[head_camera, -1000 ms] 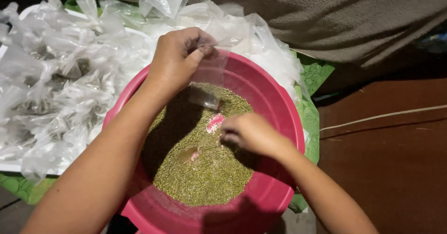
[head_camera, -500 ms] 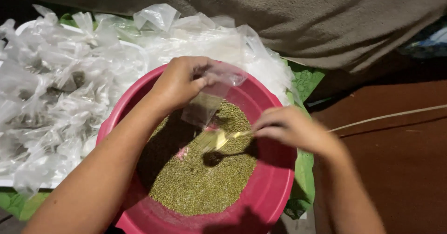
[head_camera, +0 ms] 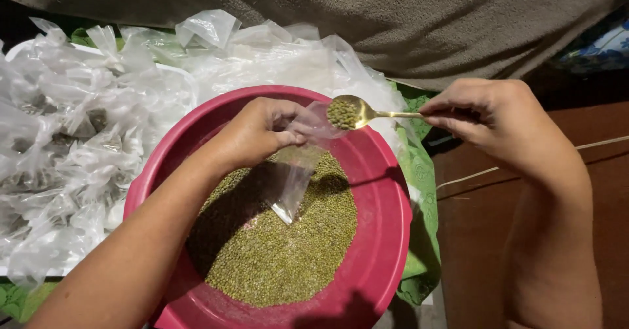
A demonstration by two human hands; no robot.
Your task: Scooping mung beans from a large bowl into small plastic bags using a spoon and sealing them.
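Left hand [head_camera: 259,132] pinches 1 small clear plastic bag [head_camera: 295,172] open over the round pink plastic basin [head_camera: 386,237] of green beans [head_camera: 275,250], right hand [head_camera: 488,116] grips a loaded gold metal spoon [head_camera: 357,113] at the bag's mouth, probably touching; tip slowly, keeping it centred.

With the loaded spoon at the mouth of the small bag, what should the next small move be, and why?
Probably tip the gold spoon into the clear bag. The right hand holds it heaped with green beans right at the bag's mouth, which the left hand holds open over the pink basin.
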